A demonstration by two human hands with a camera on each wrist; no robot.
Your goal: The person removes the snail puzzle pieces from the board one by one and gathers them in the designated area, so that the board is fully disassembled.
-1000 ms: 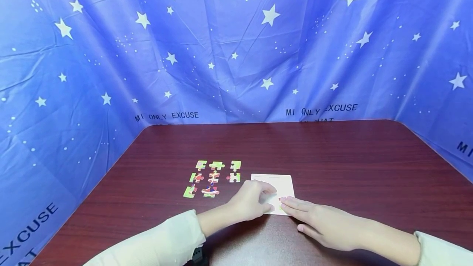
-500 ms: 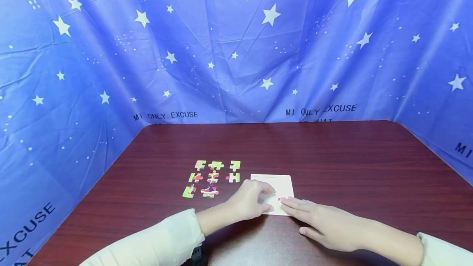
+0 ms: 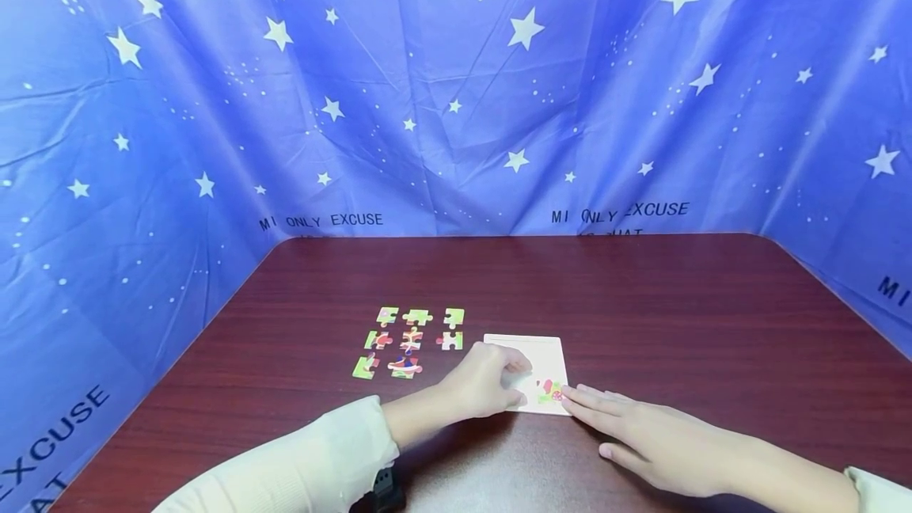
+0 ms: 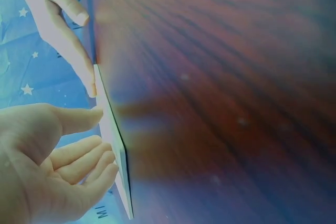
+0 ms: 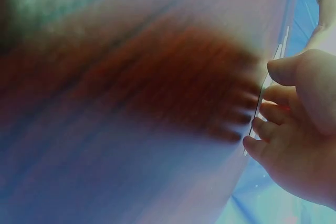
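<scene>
A square white puzzle board (image 3: 545,351) lies flat on the table. One jigsaw piece with a red and green print (image 3: 550,392) sits in its near right corner. My left hand (image 3: 492,382) rests over the board's left side, fingers loosely bent and thumb apart; in the left wrist view the fingertips (image 4: 107,156) come down onto the white surface. Beside the piece, my right hand (image 3: 644,434) has its fingers extended, the tips at the board's right edge. In the right wrist view its fingers (image 5: 265,129) line up along that edge.
Several loose jigsaw pieces (image 3: 411,339) lie in spaced rows to the left of the board. The dark red wooden table (image 3: 641,291) is bordered by a blue star-printed curtain (image 3: 456,85) at the back and sides.
My right hand has slid to the right, off the jigsaw piece, which now shows in the board's corner. The left hand has stayed in place.
</scene>
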